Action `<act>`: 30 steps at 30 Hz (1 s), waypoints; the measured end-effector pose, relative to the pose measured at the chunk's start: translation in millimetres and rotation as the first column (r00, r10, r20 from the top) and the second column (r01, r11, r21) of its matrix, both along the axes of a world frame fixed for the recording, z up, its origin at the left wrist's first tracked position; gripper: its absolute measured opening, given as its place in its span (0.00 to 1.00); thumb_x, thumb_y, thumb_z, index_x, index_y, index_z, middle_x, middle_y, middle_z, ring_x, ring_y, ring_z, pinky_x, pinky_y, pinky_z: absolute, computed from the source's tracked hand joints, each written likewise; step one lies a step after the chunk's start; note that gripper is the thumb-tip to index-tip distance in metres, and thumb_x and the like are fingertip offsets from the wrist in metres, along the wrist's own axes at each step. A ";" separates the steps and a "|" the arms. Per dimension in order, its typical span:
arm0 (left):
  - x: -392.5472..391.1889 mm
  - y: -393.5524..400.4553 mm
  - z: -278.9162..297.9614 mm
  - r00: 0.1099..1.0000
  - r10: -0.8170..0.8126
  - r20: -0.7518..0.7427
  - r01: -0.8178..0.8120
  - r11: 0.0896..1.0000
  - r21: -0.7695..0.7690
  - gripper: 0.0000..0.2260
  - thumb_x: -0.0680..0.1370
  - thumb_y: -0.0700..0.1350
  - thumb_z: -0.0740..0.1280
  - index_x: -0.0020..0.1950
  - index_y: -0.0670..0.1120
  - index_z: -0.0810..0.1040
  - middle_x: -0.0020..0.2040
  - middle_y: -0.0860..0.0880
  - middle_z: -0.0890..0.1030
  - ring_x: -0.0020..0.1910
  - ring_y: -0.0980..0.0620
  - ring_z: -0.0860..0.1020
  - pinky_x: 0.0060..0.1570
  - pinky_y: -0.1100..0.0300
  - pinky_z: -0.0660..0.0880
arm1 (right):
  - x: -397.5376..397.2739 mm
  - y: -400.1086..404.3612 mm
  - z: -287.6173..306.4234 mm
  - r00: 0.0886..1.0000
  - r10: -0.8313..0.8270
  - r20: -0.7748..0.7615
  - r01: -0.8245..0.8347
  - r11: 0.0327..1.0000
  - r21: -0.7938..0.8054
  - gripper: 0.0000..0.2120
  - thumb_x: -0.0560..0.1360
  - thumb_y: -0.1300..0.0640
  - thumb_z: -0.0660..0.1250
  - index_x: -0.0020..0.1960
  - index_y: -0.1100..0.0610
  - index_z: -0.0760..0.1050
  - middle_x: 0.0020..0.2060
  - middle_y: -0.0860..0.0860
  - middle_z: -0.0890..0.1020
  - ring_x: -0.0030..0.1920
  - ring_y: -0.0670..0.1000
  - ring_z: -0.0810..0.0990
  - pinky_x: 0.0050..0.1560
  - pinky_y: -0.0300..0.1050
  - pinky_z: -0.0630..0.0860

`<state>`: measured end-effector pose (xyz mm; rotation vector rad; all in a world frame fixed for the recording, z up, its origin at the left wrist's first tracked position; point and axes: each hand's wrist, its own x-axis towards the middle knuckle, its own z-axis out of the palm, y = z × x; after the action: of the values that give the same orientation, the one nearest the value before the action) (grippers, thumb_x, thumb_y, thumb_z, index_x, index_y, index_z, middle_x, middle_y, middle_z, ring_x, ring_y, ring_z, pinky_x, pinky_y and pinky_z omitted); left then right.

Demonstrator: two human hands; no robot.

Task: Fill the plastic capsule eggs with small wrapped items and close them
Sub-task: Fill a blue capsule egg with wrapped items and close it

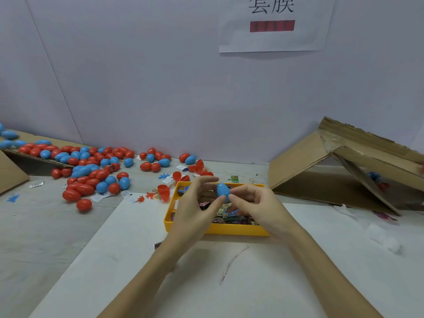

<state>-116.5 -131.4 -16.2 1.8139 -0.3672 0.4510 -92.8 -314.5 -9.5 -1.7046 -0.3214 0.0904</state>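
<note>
A closed blue capsule egg [222, 191] is held between both hands above the yellow tray [231, 231]. My left hand [196, 207] curls round its left side, thumb tip under it. My right hand [254, 204] pinches its right side with thumb and fingertips. The tray holds several small wrapped items [226, 215] in mixed colours. A pile of red and blue eggs [91, 171] lies at the back left, spilling from a flattened carton. Several open red egg halves [165, 192] lie just left of and behind the tray.
A tipped cardboard box [344, 171] stands at the right with a few eggs inside. White sheets [160, 271] cover the near table. Paper slips and small plastic toys [146, 196] are scattered left of the tray. A wall with a paper sign [271, 24] rises behind.
</note>
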 end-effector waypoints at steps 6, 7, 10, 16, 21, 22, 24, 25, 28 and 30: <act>-1.5 -0.1 -0.4 1.000 0.001 0.027 -0.003 0.996 0.084 0.13 0.83 0.41 0.66 0.66 0.53 0.79 0.57 0.61 0.82 0.57 0.60 0.80 0.57 0.66 0.77 | -1.8 1.4 0.7 0.998 0.057 -0.036 -0.056 0.998 0.020 0.10 0.83 0.53 0.66 0.58 0.56 0.82 0.49 0.52 0.88 0.46 0.50 0.87 0.45 0.39 0.82; -0.5 0.9 -0.6 1.000 0.007 0.029 -0.010 0.995 0.099 0.13 0.83 0.40 0.65 0.66 0.52 0.80 0.57 0.59 0.81 0.57 0.59 0.79 0.59 0.65 0.76 | -1.8 2.0 1.1 0.998 0.044 -0.049 -0.040 0.997 0.069 0.11 0.84 0.53 0.65 0.59 0.57 0.82 0.49 0.53 0.88 0.45 0.51 0.87 0.44 0.39 0.82; 0.8 3.3 0.0 0.999 -0.017 0.032 0.012 0.989 0.146 0.14 0.84 0.38 0.62 0.65 0.51 0.80 0.56 0.54 0.79 0.57 0.56 0.78 0.58 0.65 0.76 | -0.6 1.3 1.3 0.999 0.000 -0.032 0.005 0.990 0.139 0.10 0.82 0.57 0.68 0.62 0.56 0.80 0.49 0.55 0.87 0.46 0.51 0.87 0.43 0.40 0.82; 2.6 0.3 -4.7 1.000 -0.003 0.008 0.003 0.999 0.052 0.07 0.83 0.42 0.65 0.60 0.51 0.76 0.51 0.55 0.82 0.51 0.57 0.83 0.51 0.60 0.81 | -0.2 0.4 -2.8 0.999 -0.032 0.040 0.030 0.997 0.067 0.08 0.80 0.57 0.71 0.58 0.54 0.83 0.47 0.50 0.88 0.46 0.50 0.87 0.44 0.38 0.82; 1.4 0.5 -5.2 0.996 -0.079 0.051 0.073 0.991 0.112 0.14 0.78 0.41 0.73 0.61 0.51 0.76 0.56 0.54 0.81 0.52 0.57 0.83 0.50 0.65 0.80 | 1.2 2.1 -4.4 0.997 -0.080 0.002 0.079 0.994 0.081 0.10 0.79 0.52 0.70 0.55 0.57 0.83 0.42 0.52 0.88 0.40 0.49 0.85 0.39 0.36 0.79; 1.4 0.0 -5.3 0.996 -0.065 0.054 0.058 0.992 0.116 0.14 0.78 0.41 0.73 0.61 0.50 0.76 0.54 0.55 0.81 0.52 0.58 0.82 0.50 0.66 0.79 | 1.1 3.2 -3.7 0.997 -0.073 -0.006 0.073 0.993 0.090 0.12 0.80 0.50 0.69 0.56 0.57 0.82 0.43 0.53 0.88 0.39 0.50 0.85 0.39 0.36 0.79; 1.7 0.2 -5.2 0.999 -0.034 0.043 0.029 0.993 0.115 0.11 0.80 0.44 0.70 0.62 0.48 0.78 0.52 0.56 0.82 0.51 0.57 0.82 0.49 0.66 0.78 | -0.6 4.2 -0.4 0.998 -0.049 -0.027 0.052 0.990 0.130 0.15 0.79 0.47 0.68 0.59 0.56 0.81 0.45 0.53 0.88 0.40 0.50 0.85 0.39 0.37 0.80; 1.8 0.2 -4.9 0.999 -0.017 0.039 0.012 0.993 0.120 0.10 0.81 0.46 0.69 0.62 0.48 0.78 0.51 0.55 0.83 0.50 0.57 0.82 0.49 0.65 0.78 | -1.5 3.6 1.0 0.999 -0.029 -0.025 0.032 0.991 0.132 0.15 0.79 0.48 0.68 0.61 0.55 0.80 0.46 0.52 0.88 0.41 0.50 0.86 0.39 0.38 0.80; 1.0 -0.8 -4.0 0.999 0.020 0.031 -0.023 0.994 0.108 0.09 0.82 0.48 0.66 0.61 0.49 0.79 0.48 0.55 0.84 0.48 0.57 0.83 0.48 0.62 0.81 | -3.0 2.2 0.5 0.999 -0.017 0.041 0.015 0.999 0.031 0.11 0.80 0.53 0.69 0.61 0.53 0.80 0.48 0.51 0.88 0.43 0.50 0.87 0.42 0.40 0.81; 0.8 -1.5 -2.9 0.999 0.025 0.032 -0.029 0.994 0.109 0.10 0.82 0.49 0.65 0.62 0.50 0.76 0.47 0.55 0.83 0.47 0.56 0.83 0.46 0.62 0.81 | -2.0 3.0 -1.8 0.996 -0.062 0.063 0.062 0.998 -0.005 0.09 0.81 0.53 0.69 0.58 0.55 0.81 0.44 0.51 0.88 0.41 0.49 0.86 0.41 0.39 0.81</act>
<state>-115.8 -132.9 -19.1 1.9221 -0.3959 0.4863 -94.8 -311.5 -11.3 -1.7255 -0.3147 -0.0074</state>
